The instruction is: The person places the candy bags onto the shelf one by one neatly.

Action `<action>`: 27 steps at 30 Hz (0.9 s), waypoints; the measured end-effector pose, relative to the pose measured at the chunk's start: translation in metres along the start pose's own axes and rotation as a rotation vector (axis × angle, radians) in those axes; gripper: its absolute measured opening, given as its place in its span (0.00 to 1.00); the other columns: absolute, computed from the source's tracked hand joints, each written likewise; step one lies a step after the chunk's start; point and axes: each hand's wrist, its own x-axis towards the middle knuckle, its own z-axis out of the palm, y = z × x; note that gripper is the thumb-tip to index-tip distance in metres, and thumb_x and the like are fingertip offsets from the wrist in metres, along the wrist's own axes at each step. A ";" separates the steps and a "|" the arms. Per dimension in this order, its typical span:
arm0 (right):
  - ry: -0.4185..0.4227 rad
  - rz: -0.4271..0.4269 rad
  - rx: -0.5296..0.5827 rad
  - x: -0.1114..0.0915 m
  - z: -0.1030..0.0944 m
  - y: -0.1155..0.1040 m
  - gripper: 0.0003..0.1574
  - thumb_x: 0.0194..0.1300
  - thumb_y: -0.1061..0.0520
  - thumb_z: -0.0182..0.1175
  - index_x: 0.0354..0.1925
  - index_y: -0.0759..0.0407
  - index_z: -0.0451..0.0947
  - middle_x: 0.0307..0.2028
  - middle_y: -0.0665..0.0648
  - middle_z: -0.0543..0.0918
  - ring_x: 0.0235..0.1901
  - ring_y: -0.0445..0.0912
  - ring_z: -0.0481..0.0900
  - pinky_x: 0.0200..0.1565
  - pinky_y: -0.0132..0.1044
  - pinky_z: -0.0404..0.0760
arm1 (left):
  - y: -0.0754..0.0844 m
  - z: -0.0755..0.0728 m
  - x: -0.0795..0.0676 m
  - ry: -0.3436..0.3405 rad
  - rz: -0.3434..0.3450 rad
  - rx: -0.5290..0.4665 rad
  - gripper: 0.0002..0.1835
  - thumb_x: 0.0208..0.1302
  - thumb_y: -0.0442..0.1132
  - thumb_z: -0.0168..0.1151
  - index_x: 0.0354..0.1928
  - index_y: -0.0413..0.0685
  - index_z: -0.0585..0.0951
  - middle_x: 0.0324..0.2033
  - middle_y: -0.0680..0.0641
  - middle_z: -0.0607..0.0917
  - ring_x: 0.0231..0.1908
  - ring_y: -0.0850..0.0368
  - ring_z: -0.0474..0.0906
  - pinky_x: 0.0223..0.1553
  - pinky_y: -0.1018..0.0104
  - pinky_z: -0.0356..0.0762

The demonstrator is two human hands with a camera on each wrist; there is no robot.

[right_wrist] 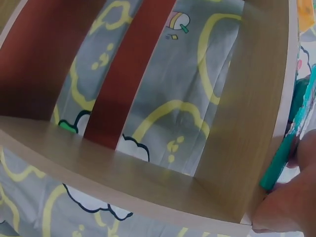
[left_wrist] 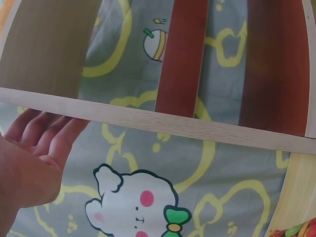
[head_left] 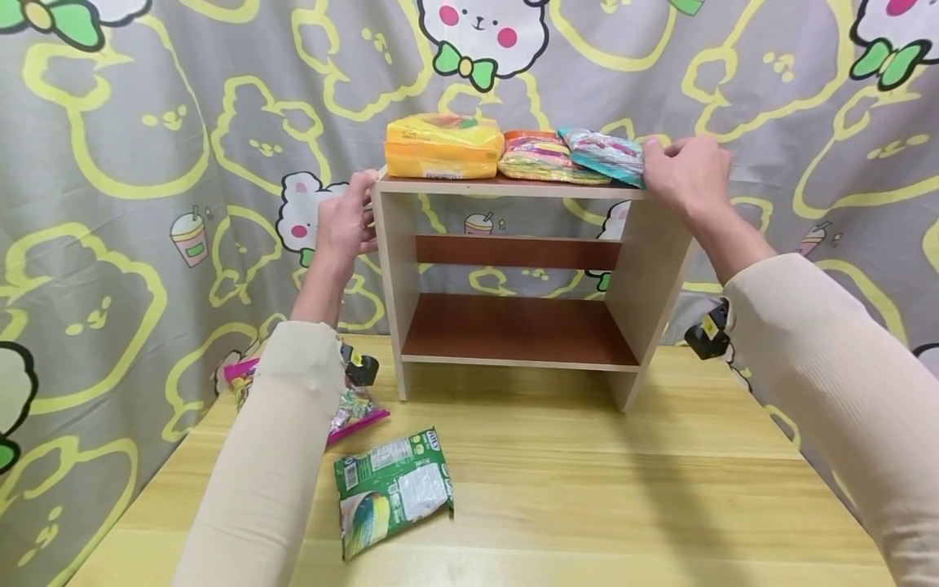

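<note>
Stretching forward in pale sleeves [head_left: 822,408], the person has both arms out over a light wooden surface [head_left: 557,497]. Nearest me on it lies a green packet [head_left: 396,493], set at a slant, and just beyond is a pink-edged bag [head_left: 359,412], partly hidden behind the left forearm. Further back stands a small shelf unit [head_left: 521,330] with pale sides and reddish-brown boards. The left hand [head_left: 343,216] is up at its top left corner, fingers fairly straight and touching the outer face of the side panel. Over at the top right, the right hand [head_left: 689,171] pinches the edge of a teal packet [head_left: 605,155] between thumb and fingers. That packet lies on the unit's top, overlapping a red-and-orange packet [head_left: 543,159]; left of them sits a yellow pack [head_left: 443,151]. Behind everything hangs a grey curtain [head_left: 169,147] covered in cartoon bears.
</note>
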 end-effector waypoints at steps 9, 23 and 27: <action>0.096 -0.215 -0.024 -0.022 0.005 -0.004 0.46 0.73 0.34 0.40 0.76 0.61 0.57 0.71 0.68 0.68 0.71 0.64 0.63 0.70 0.58 0.61 | 0.002 0.002 0.001 0.003 -0.014 -0.021 0.27 0.59 0.67 0.62 0.23 0.49 0.77 0.17 0.49 0.68 0.16 0.57 0.65 0.20 0.71 0.68; 0.100 -0.481 -0.186 -0.048 0.028 -0.001 0.38 0.78 0.45 0.44 0.75 0.64 0.57 0.67 0.76 0.67 0.67 0.69 0.63 0.68 0.62 0.60 | 0.001 0.000 0.002 -0.002 -0.014 -0.016 0.28 0.60 0.67 0.61 0.21 0.50 0.74 0.17 0.50 0.67 0.16 0.57 0.65 0.20 0.70 0.69; 0.114 -0.497 -0.181 -0.049 0.032 0.000 0.36 0.78 0.46 0.43 0.73 0.67 0.58 0.64 0.77 0.69 0.63 0.70 0.65 0.68 0.62 0.61 | 0.000 0.000 0.002 -0.003 -0.014 -0.016 0.28 0.60 0.67 0.61 0.21 0.50 0.73 0.17 0.50 0.67 0.16 0.57 0.64 0.19 0.71 0.67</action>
